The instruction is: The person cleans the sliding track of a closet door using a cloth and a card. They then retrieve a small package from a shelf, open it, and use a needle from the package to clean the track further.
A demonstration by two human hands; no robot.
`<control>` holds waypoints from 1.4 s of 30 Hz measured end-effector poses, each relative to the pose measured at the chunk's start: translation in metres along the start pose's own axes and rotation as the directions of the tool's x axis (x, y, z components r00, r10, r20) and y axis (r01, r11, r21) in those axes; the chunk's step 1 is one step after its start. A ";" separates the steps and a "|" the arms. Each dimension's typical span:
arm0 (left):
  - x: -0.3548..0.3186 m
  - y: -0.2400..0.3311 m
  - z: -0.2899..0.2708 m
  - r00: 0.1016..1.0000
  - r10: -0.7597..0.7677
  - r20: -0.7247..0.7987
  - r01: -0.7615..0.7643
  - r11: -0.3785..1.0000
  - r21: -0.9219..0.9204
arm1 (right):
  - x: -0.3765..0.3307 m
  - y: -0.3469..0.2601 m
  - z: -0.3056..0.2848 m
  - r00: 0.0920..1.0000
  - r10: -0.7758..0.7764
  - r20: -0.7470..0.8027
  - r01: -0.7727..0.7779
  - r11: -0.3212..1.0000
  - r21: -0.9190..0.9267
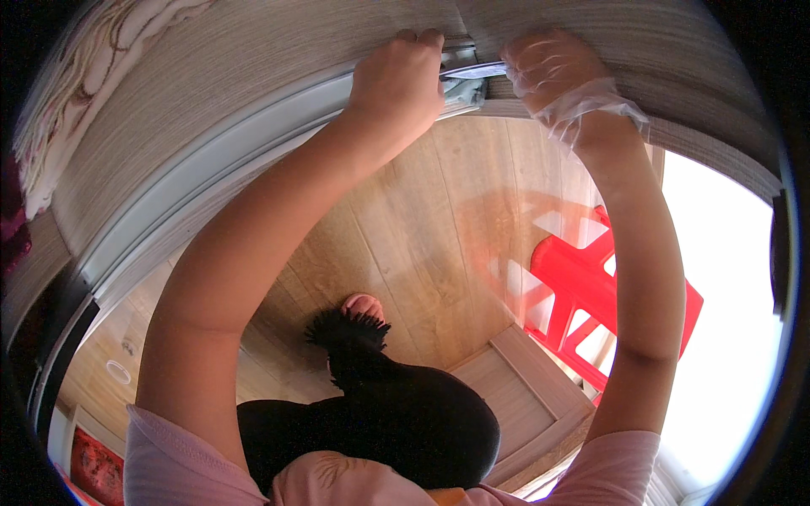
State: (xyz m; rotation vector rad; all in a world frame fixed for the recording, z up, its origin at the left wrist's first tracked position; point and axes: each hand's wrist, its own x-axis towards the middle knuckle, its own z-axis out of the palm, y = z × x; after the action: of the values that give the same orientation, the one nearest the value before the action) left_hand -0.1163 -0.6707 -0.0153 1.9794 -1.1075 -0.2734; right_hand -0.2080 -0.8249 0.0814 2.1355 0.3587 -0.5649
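Both my arms reach forward to a wood-grain panel with a pale sliding-door track [202, 160] along its edge. My left hand [398, 84] is closed in a fist at the track's right end; its grip is hidden. My right hand [558, 72], in a clear plastic glove [591, 110] bunched at the wrist, has its fingers curled in against the panel. From them a thin shiny blade-like strip [477, 72] extends left, its narrow end meeting my left hand. Just under the strip, crumpled greyish material [466, 91] sits at the track's end.
On the right, a red plastic stool [574, 274] stands on the wood-plank floor [405, 211], near a bright white area. A wooden panelled piece [515, 401] is beside my bent, black-clad leg [405, 413]. Fringed cloth [80, 93] lies at the upper left.
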 end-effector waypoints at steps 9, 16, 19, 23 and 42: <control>0.001 0.008 0.002 0.981 0.189 0.043 -0.188 0.982 -0.034 | 0.006 -0.003 -0.007 0.986 0.143 0.081 -0.156 0.972 0.178; -0.002 0.005 0.020 0.970 0.216 -0.113 -0.229 0.966 -0.119 | 0.000 -0.009 -0.034 0.969 0.244 0.030 -0.243 0.927 0.285; -0.001 0.011 0.021 0.987 0.124 -0.100 -0.137 0.982 -0.133 | -0.045 -0.003 -0.071 0.878 0.417 -0.235 -0.254 0.822 0.509; 0.009 0.018 0.026 0.990 0.140 0.035 -0.140 0.990 -0.013 | -0.088 -0.030 -0.122 0.786 0.601 0.145 -0.443 0.383 0.810; 0.025 0.017 0.059 0.992 0.121 -0.030 -0.123 0.987 -0.106 | -0.150 -0.188 -0.129 0.681 0.480 0.552 -0.244 -0.563 0.790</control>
State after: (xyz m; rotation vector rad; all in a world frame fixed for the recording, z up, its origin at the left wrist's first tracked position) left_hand -0.1436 -0.7282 -0.0346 1.8080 -1.1695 -0.2394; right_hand -0.3860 -0.6183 0.0961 3.5294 -1.8058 0.0700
